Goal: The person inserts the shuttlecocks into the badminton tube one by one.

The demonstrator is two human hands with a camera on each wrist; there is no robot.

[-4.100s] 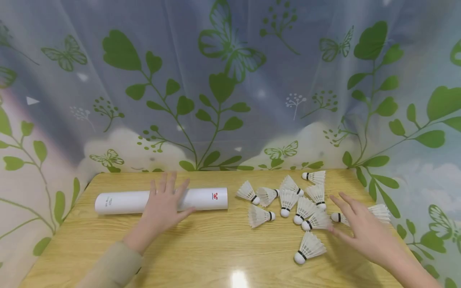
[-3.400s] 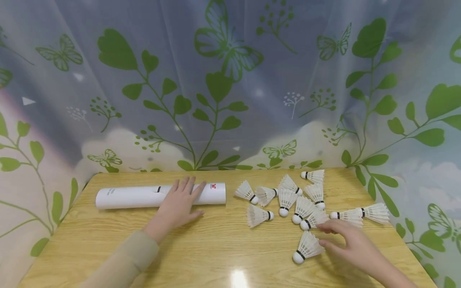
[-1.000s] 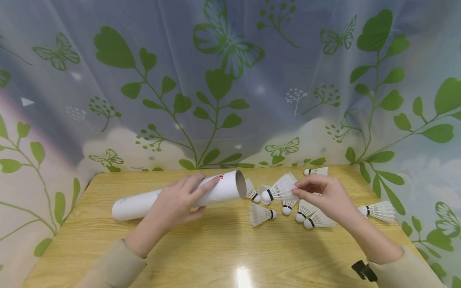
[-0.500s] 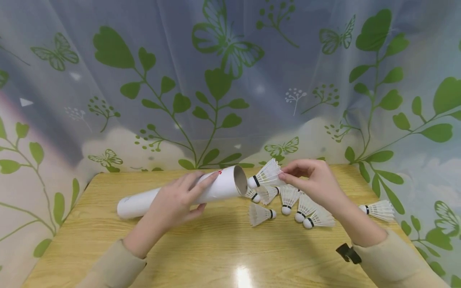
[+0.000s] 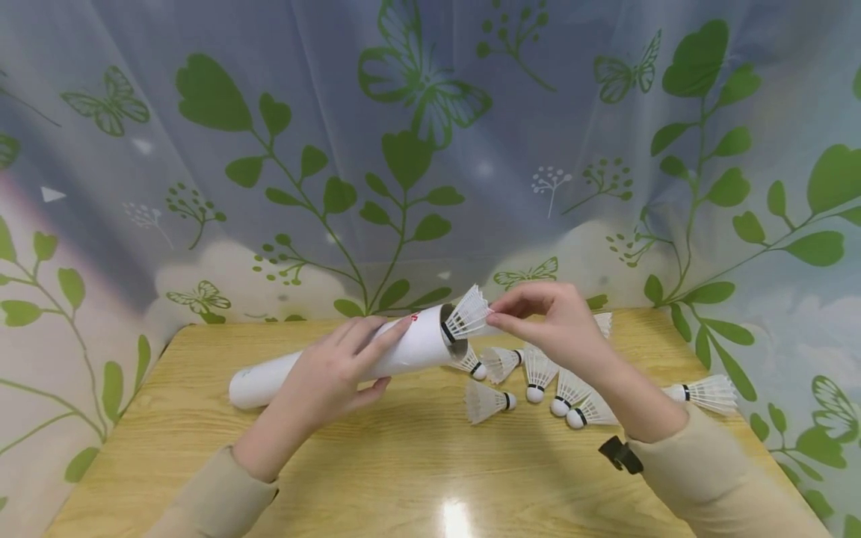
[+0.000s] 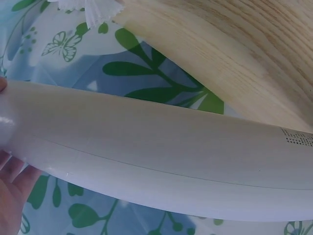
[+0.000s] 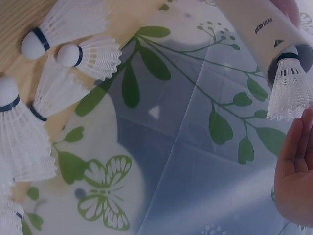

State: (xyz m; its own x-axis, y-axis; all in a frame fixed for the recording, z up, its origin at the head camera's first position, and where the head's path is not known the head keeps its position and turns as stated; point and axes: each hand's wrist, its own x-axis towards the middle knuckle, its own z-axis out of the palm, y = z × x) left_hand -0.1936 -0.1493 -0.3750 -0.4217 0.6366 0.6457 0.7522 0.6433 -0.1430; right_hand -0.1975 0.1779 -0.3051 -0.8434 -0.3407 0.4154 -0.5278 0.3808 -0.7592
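Note:
My left hand [image 5: 336, 364] grips a white cardboard tube [image 5: 417, 345] near its open end, which is raised off the table and points right. The tube's far end stays low at the left. Between thumb and fingertips, my right hand [image 5: 554, 325] pinches the feather skirt of a white shuttlecock [image 5: 469, 315]. Its cork sits inside the tube's mouth, hidden in the head view, while the skirt sticks out. The right wrist view also has this shuttlecock [image 7: 291, 90] cork-first at the opening. In the left wrist view the tube [image 6: 156, 152] spans the frame.
Several loose shuttlecocks lie right of the tube, among them one [image 5: 489, 402] nearest the tube and one [image 5: 709, 394] by the right edge. The wooden table [image 5: 377, 478] ends at a leaf-and-butterfly curtain [image 5: 430, 187] behind and at the sides.
The left hand has lifted the tube's open end from the table. My right hand has picked up a shuttlecock and moved it left, bringing its cork into the tube's mouth.

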